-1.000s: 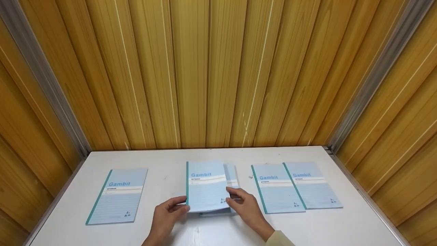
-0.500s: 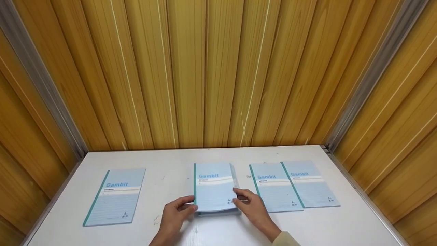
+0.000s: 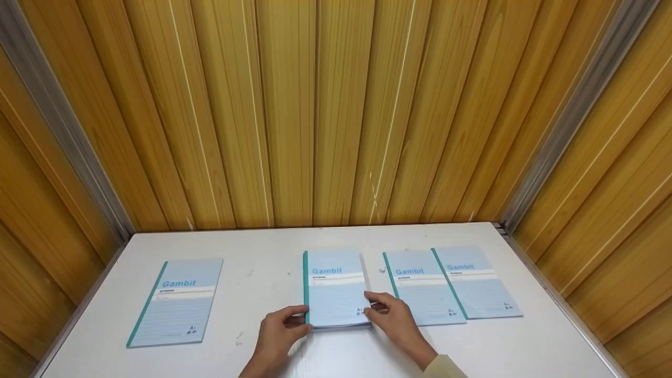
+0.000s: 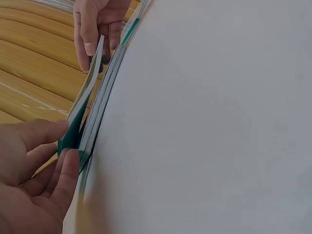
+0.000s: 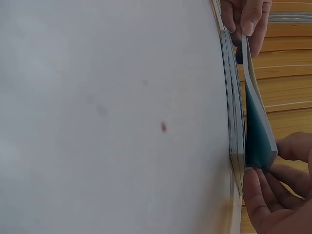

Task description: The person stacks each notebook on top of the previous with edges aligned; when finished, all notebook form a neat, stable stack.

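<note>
A light blue "Gambit" notebook [image 3: 336, 291] with a green spine lies between my hands at the middle of the table. My left hand [image 3: 283, 333] pinches its spine side near the lower corner, while my right hand [image 3: 396, 323] grips the opposite edge. The wrist views show the held notebook [image 4: 87, 90] bowed and lifted at its edges, close over a small notebook stack [image 5: 233, 102] on the table. From above, the held one covers most of that stack.
To the left lies a single matching notebook [image 3: 176, 304]. On the right are two more, one notebook [image 3: 425, 291] with its right side against the spine of the outer notebook [image 3: 480, 286]. Yellow wood-patterned panels [image 3: 336, 115] enclose the white table [image 3: 252, 278].
Both hands have carried the notebook to the right and lowered it, so it now lines up over the stack, which showed past its right edge before.
</note>
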Demonstrator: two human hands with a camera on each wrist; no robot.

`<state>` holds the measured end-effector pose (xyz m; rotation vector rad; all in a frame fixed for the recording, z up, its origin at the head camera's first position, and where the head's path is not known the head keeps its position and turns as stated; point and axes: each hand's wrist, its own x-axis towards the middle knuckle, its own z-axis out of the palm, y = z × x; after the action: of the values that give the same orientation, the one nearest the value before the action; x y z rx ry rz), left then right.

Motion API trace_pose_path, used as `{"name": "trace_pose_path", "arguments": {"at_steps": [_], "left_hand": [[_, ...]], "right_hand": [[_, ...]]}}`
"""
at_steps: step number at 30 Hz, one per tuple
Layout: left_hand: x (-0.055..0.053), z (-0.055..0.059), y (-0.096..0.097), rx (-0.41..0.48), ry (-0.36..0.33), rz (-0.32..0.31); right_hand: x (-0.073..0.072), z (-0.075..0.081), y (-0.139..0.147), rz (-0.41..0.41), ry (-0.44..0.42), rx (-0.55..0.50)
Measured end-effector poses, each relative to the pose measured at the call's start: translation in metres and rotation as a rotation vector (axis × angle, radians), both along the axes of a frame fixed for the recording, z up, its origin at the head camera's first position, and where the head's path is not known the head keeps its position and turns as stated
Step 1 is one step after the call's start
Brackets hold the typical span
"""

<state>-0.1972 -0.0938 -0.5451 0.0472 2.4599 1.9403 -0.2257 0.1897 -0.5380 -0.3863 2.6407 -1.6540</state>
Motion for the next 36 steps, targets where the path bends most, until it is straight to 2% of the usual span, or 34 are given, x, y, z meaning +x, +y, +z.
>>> {"name": "trace_pose_path", "arguments": {"at_steps": [5, 11, 16, 22, 31, 36], "left_hand": [[0.0022, 0.0027, 0.0044, -0.068, 0.022, 0.035], [0.0051, 0.0037, 0.0059, -0.129, 0.064, 0.054], [0.0045, 0.0027, 0.0061, -0.142, 0.055, 0.070], [0.0030, -0.0016, 0.0064, -0.154, 0.035, 0.062], [0.0038, -0.0023, 0.0044, -0.196, 0.092, 0.041], [0.0038, -0.0035, 0.0054, -0.223, 0.091, 0.044]], "right_hand": [[-0.0010, -0.0020, 0.0026, 0.017, 0.012, 0.018], [-0.0011, -0.0014, 0.0014, 0.015, -0.045, 0.041], [-0.0004, 0.0003, 0.0010, 0.006, -0.086, 0.065], [-0.0001, 0.0008, 0.0021, 0.045, -0.086, 0.094], [0.0020, 0.0012, 0.0025, 0.101, -0.069, 0.110], [0.0028, 0.0022, 0.0028, 0.122, -0.078, 0.131]]}}
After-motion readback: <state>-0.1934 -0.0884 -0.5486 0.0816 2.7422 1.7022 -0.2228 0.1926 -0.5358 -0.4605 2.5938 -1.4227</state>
